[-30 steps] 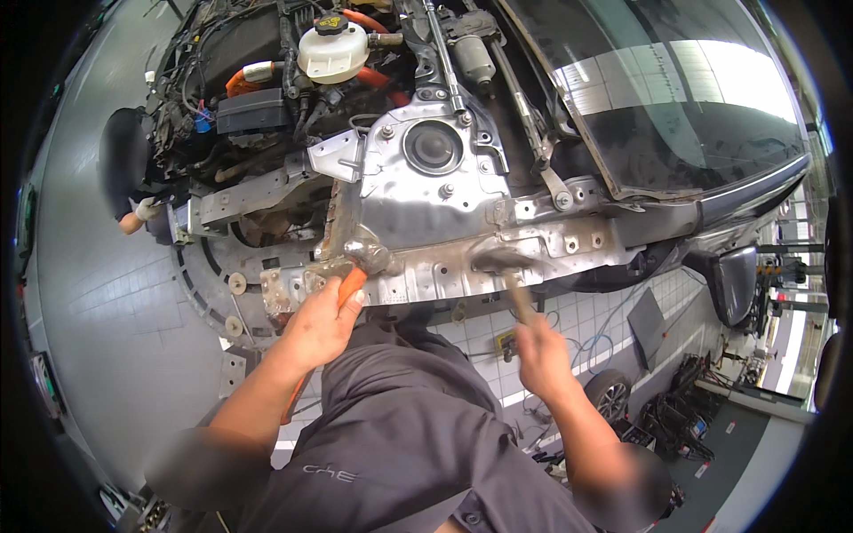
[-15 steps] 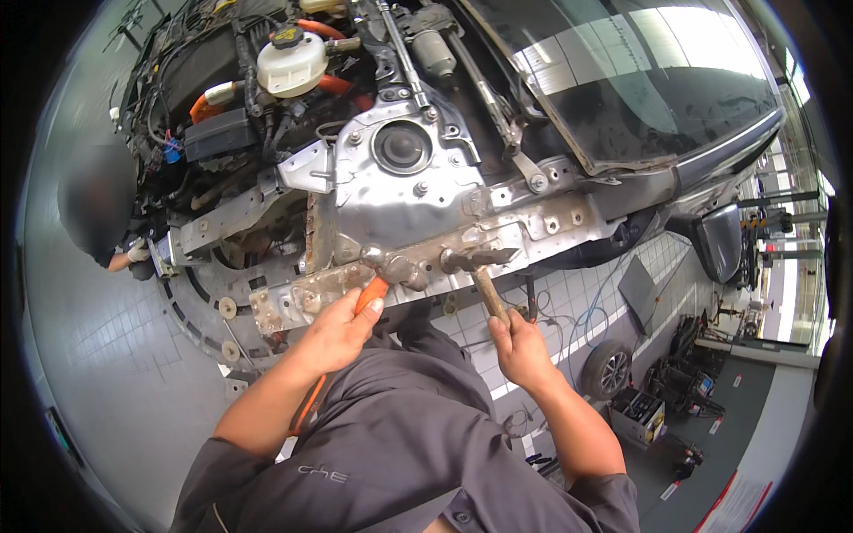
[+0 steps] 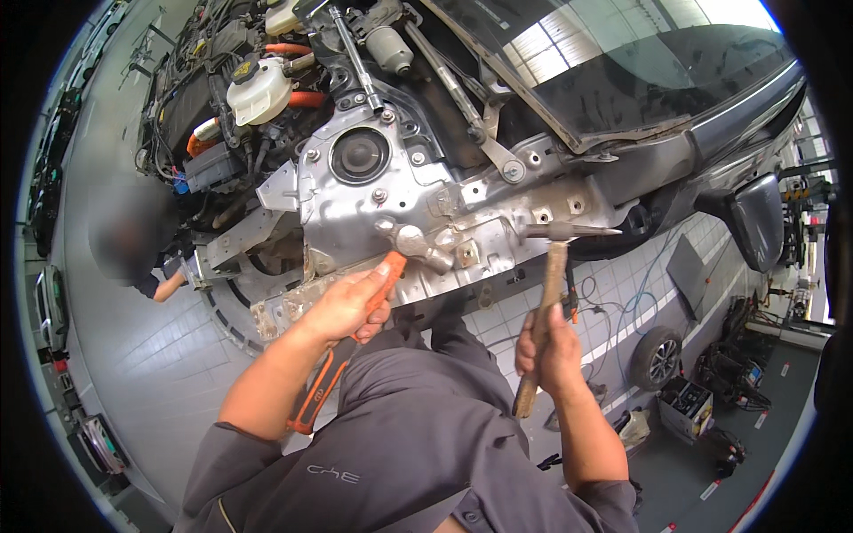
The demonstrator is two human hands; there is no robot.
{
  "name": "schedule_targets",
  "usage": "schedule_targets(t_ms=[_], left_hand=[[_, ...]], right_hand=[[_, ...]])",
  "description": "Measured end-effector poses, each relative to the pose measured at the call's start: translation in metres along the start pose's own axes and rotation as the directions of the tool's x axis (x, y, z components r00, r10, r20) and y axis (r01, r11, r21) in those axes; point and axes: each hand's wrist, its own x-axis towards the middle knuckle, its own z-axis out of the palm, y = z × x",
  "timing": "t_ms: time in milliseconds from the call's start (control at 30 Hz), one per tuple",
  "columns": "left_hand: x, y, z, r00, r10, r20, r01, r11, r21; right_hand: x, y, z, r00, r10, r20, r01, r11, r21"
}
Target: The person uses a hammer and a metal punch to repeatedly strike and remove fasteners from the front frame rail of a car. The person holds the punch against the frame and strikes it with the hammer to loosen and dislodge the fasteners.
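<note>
Landmark: strut tower, bare silver metal with a round dark mount in its top.

Containers: white coolant reservoir, dark cap with a yellow mark, beyond and to the left of the strut tower. Fill level cannot be read through its wall. A second pale reservoir sits farther beyond the tower, cut by the picture's edge; its contents do not show.

Orange-handled hammer: on the near side of the strut tower, slanted, head toward the metal. Bright steel head, rounded, somewhat scuffed; handle orange with dark panels, flared at the butt. The head overlies the apron rail, probably touching it, though the viewing angle leaves contact uncertain.

Wooden-handled hammer: to the right of the strut tower and nearer the person. Slim dark head lying crosswise, drawn to a point on the side away from the tower; handle brown, worn and stained.

Left grip: near side of the tower, clamped around the orange handle, thumb laid along it. Right grip: right of the tower, fingers closed about the wooden handle, whose butt projects below.
</note>
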Motion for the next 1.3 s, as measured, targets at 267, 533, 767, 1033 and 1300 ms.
schedule_targets(t_ms=[267, 533, 767, 1033, 1300], left_hand=[[-0.004, -0.012, 0.008, 0.914, 0.385, -0.129, -0.186, 0.680, 0.709], [-0.015, 0.006, 0.016, 0.878, 0.478, 0.005, -0.052, 0.085, 0.995], [-0.007, 0.017, 0.011, 0.873, 0.483, 0.071, -0.063, -0.032, 0.997], [-0.005, 0.016, 0.007, 0.883, 0.463, 0.085, -0.068, -0.052, 0.996], [-0.002, 0.021, 0.002, 0.848, 0.491, 0.201, -0.127, -0.180, 0.975]], right_hand=[[0.014, 0.005, -0.010, 0.986, 0.038, 0.162, -0.031, 0.998, -0.045], [0.005, -0.013, -0.017, 0.990, -0.025, 0.137, 0.031, 0.999, -0.045], [0.008, -0.015, -0.014, 0.983, 0.051, 0.174, -0.035, 0.995, -0.098], [0.000, -0.040, -0.026, 0.934, -0.350, -0.071, 0.357, 0.908, 0.218], [-0.001, -0.022, -0.017, 0.998, -0.004, 0.068, 0.010, 0.996, -0.087]])
